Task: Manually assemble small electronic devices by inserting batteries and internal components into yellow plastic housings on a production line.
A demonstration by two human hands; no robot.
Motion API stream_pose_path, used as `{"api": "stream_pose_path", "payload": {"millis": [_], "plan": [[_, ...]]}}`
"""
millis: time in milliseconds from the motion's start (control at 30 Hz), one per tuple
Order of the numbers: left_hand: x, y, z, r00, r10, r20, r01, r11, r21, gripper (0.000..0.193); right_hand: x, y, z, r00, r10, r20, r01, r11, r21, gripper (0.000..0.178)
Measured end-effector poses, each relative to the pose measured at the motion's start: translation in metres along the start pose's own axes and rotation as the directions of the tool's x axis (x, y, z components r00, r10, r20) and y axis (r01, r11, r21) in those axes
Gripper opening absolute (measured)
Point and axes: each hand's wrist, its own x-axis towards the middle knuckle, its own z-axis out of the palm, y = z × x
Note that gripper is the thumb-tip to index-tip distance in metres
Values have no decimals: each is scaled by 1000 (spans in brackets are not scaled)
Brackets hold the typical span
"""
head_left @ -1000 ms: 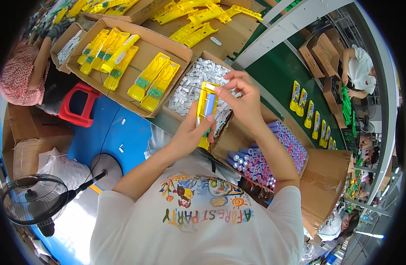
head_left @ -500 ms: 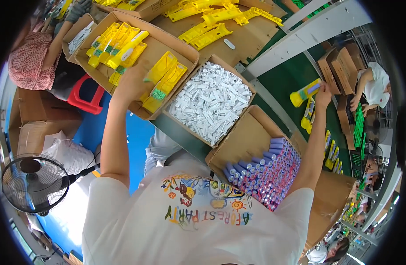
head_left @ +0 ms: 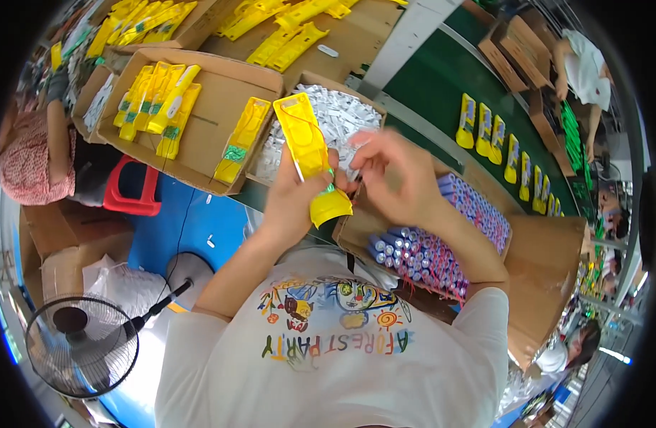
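Observation:
My left hand (head_left: 285, 203) is closed round a yellow plastic casing (head_left: 299, 132), held tilted with its hollow side up. A thin red wire and a bit of green board show inside the casing. Just right of its lower part is my right hand (head_left: 403, 182), fingers bent and blurred by motion; whether it holds anything is unclear. Behind the casing, a carton holds small white plastic parts (head_left: 328, 103). Under my right forearm, another carton is filled with purple-wrapped cylindrical cells (head_left: 477, 207), red wires among them.
To the left, a cardboard box (head_left: 231, 65) holds more yellow casings (head_left: 156, 100). Finished-looking yellow pieces (head_left: 485, 128) line a green conveyor (head_left: 442, 85) on the right. A metal beam (head_left: 406, 43) crosses beside it. A fan (head_left: 82, 346), red stool (head_left: 131, 192) and co-workers are around.
My left hand has brought a casing out of the left box to in front of me. My right hand has released a yellow piece on the conveyor and come back beside the casing.

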Motion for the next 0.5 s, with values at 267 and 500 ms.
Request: {"api": "stream_pose_path", "payload": {"millis": [267, 500], "plan": [[-18, -22, 3, 976, -87, 198, 44, 976, 215, 44, -13, -51, 11, 522, 795, 309, -622, 107, 776, 6], [-19, -17, -4, 983, -121, 137, 86, 968, 235, 28, -52, -49, -4, 830, 550, 92, -558, 822, 118, 30]]}}
